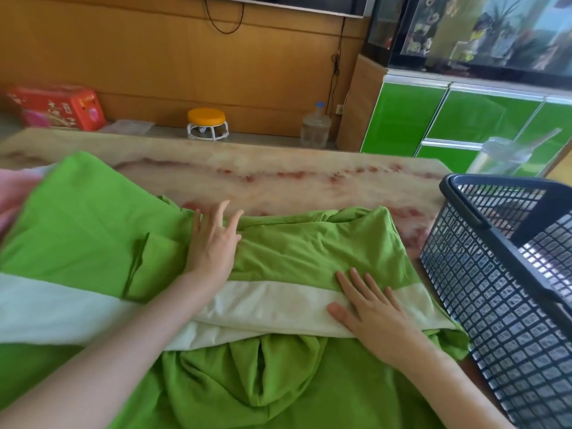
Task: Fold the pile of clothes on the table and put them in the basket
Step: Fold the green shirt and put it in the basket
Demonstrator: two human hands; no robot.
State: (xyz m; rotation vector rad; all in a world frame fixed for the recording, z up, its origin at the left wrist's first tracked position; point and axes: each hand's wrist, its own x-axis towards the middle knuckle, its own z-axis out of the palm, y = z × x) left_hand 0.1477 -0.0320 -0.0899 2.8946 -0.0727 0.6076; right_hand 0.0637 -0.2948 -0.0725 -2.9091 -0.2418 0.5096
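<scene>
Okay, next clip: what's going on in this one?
A person is working on a green garment with a white band, spread across a marble-patterned table. Both hands lie open on it: the left hand on the green cloth near the middle, the right hand flat across the white band. The garment is still rumpled, not yet folded. A dark mesh basket stands at the right, with no clothes visible in it. Some pink cloth shows at the far left.

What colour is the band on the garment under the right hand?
White band on the green garment, seen in the head view.
</scene>
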